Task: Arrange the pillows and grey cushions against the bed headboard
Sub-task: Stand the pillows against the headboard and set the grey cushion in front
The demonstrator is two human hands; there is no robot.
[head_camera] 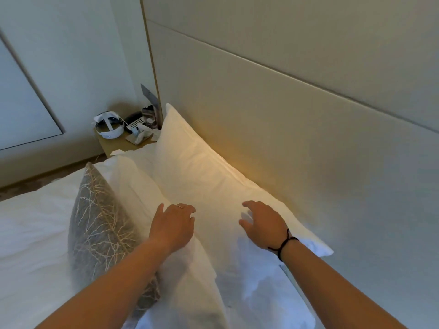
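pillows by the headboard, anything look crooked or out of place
Slightly. The back white pillow leans against the headboard, but the front white pillow sits at an angle to it. The grey patterned cushion stands on edge, tilted. The bedside table is cluttered.

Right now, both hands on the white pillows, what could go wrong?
1. The grey cushion stands on edge beside the front pillow, right by the left hand; a nudge may tip it onto the bed.
2. The back pillow leans on the headboard near the nightstand; pushing it along could knock the clutter there.
3. Neither the left nor the right hand has a grip, so a pillow may slump.
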